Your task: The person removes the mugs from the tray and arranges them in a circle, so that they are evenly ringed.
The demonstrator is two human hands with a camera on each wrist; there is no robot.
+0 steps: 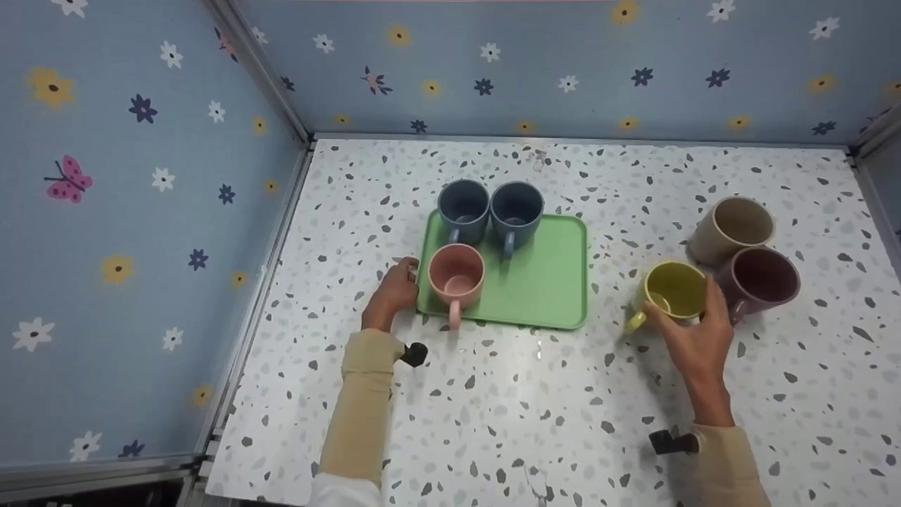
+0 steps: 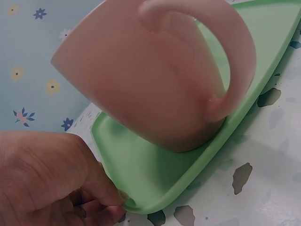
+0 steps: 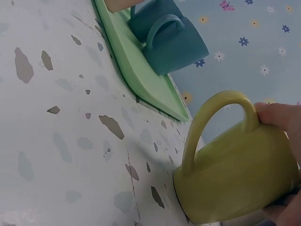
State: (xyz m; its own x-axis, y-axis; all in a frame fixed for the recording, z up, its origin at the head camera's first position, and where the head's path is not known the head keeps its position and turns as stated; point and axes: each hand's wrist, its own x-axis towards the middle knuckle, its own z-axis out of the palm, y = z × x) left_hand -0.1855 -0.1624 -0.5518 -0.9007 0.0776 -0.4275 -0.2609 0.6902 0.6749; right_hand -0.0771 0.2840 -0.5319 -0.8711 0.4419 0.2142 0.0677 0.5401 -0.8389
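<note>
At the tray [image 1: 549, 285], your left hand [image 1: 394, 289] pinches its left edge; over the worktop [image 1: 507, 429], your right hand [image 1: 702, 343], spread wide, grips the yellow mug [image 1: 670, 287].

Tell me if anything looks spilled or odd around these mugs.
No visible spills, but near the yellow mug a thin reddish line cuts oddly across the speckled tabletop, breaking its pattern. Crack or stain, I can't tell.

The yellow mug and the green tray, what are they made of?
The yellow mug looks like glazed ceramic: a highlight shines on its smooth handle, though plastic is possible. The green tray is probably plastic: satin, one even colour, with a thin raised rim.
</note>
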